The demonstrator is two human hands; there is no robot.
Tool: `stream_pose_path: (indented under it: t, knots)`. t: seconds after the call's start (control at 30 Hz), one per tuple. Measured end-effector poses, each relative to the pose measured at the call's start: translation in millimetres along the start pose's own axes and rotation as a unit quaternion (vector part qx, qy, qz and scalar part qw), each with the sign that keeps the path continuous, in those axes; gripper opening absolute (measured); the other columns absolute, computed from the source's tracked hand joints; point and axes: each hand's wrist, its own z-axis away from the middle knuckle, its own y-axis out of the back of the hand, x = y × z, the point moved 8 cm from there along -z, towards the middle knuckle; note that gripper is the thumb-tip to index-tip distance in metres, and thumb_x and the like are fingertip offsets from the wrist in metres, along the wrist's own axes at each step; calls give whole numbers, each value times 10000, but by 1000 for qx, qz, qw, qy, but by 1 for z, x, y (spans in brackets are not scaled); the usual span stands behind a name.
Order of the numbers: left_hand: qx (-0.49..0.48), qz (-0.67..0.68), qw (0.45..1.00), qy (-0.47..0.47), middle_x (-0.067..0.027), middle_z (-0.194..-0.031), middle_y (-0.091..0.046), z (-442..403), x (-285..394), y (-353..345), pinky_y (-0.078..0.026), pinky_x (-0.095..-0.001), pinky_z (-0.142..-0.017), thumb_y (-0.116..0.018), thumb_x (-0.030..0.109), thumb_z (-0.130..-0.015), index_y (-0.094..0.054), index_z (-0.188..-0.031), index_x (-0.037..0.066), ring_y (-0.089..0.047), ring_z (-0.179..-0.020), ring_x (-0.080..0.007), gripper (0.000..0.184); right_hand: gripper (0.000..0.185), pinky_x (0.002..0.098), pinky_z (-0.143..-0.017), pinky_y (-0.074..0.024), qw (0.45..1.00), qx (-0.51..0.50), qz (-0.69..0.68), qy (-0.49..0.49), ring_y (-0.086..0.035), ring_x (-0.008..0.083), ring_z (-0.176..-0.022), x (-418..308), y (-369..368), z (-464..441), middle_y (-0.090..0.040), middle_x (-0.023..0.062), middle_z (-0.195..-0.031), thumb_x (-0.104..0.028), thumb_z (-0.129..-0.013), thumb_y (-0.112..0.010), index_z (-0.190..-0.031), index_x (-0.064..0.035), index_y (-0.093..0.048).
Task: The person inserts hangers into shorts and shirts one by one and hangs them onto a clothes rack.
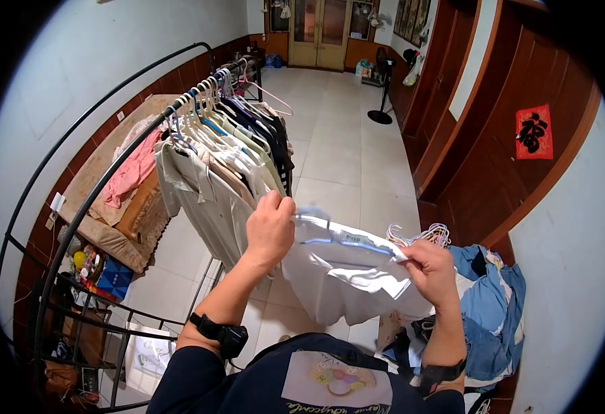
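Observation:
A white shirt with a collar and a neck label hangs stretched between my two hands in front of my body. My left hand is closed on the shirt's left shoulder area. On the other side, my right hand pinches the fabric at the opposite shoulder. A light blue hanger shows inside the neck opening; its hook is blurred near my left hand. Just beyond my left hand, a grey-beige collared shirt hangs at the near end of the rack.
A black clothes rack carries several hung garments. To the right, pale hangers lie by a heap of denim clothes. A covered sofa stands left, a white bag lower left. Farther off stands a black fan.

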Motion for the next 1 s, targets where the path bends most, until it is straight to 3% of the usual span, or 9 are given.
stream_pose_path:
  t: [0.17,0.27,0.37,0.4,0.5,0.53,0.63,0.73,1.0]
  knots:
    - [-48,-14,998,36,-78,-953,-521,9,0,1,-504,-423,-663,-622,11,-698,-565,-973,122,-600,-857,-299,302,248,294,-617,-484,998,57,-3,-26,-630,238,-676,2,5,-1,-644,117,-794,62,-724,-657,-953,-20,-706]
    - [-163,160,973,18,-98,-992,-576,11,13,10,-519,-401,-698,-632,89,-765,-594,-1100,109,-632,-818,-308,338,235,286,-619,-483,996,86,-3,-29,-626,229,-670,5,8,1,-642,115,-785,75,-738,-646,-949,-10,-703]
    - [-85,290,953,-6,-104,-1011,-591,2,-24,26,-509,-377,-776,-674,143,-796,-609,-1125,95,-623,-880,-293,340,222,277,-615,-477,995,91,-33,-31,-621,203,-664,13,16,2,-640,104,-766,81,-736,-647,-938,4,-701]
    - [-55,215,975,-11,-103,-1027,-597,0,-44,25,-481,-369,-851,-708,195,-824,-635,-1124,78,-599,-960,-279,330,216,271,-615,-472,994,89,-51,-42,-617,190,-666,16,20,3,-642,99,-763,83,-736,-647,-930,7,-701]
    - [-16,166,984,-68,-95,-1023,-617,4,-66,16,-476,-341,-871,-692,175,-854,-643,-1143,67,-602,-956,-262,313,202,257,-613,-457,992,97,-73,-44,-606,162,-670,21,28,3,-645,87,-749,86,-732,-645,-913,15,-700]
    - [-73,228,970,-41,-94,-1007,-604,8,-72,0,-469,-368,-847,-714,185,-849,-651,-1140,68,-585,-977,-266,319,196,259,-611,-455,992,97,-75,-38,-604,163,-669,24,31,3,-647,86,-746,77,-734,-648,-911,12,-701]
    - [-176,389,898,108,-32,-789,-520,26,-80,-38,-398,-255,-646,-656,96,-903,-663,-1003,9,-466,-711,-119,133,182,266,-606,-453,993,93,-58,-42,-605,168,-664,30,30,2,-649,85,-740,59,-738,-652,-905,5,-701]
    - [-119,401,901,111,-8,-734,-479,27,-74,-38,-364,-246,-618,-637,69,-911,-659,-935,-6,-412,-675,-98,82,161,273,-600,-453,994,87,-34,-60,-607,174,-651,30,26,-1,-648,88,-736,36,-746,-661,-898,0,-698]
    - [-126,433,887,100,-3,-743,-484,22,-107,-45,-362,-231,-635,-650,83,-903,-653,-928,-21,-437,-698,-92,107,137,263,-565,-444,989,107,-81,-59,-600,147,-614,39,30,-6,-642,81,-721,-12,-778,-694,-914,0,-700]
